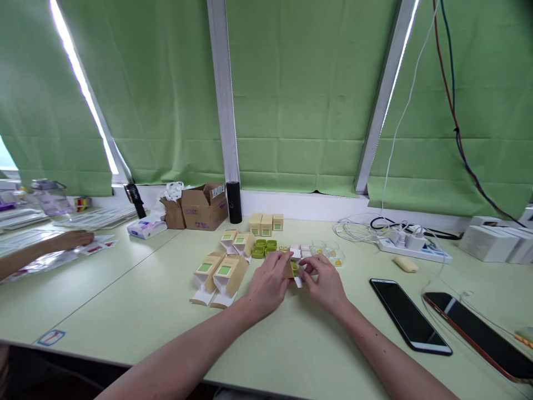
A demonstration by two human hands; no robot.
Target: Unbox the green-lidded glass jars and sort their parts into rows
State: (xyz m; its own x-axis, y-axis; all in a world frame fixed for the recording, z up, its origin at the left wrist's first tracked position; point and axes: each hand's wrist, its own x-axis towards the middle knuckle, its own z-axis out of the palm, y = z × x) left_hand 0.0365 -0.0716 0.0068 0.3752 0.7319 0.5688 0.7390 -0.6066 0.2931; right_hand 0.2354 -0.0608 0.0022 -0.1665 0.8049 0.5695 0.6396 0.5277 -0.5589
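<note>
My left hand (268, 283) is closed around a small kraft cardboard box (288, 269), mostly hidden by the fingers. Its open end faces right, with a white inner flap hanging down and a green piece (295, 268) showing at the mouth. At that opening, my right hand (327, 284) has thumb and fingers pinched together; what they grip is hidden. Just behind are several green square cups (265, 248), small white pieces (300, 250) and clear round plastic cups (328, 250). Larger kraft boxes with green labels (229, 272) lie open-flapped to the left.
Closed small boxes (266, 223) stand at the back, near a black cylinder (234, 203) and a carton (205, 207). Two phones (410, 315), a power strip (416, 247) and cables are at right. Another person's hand (75, 239) rests over plastic packets at far left.
</note>
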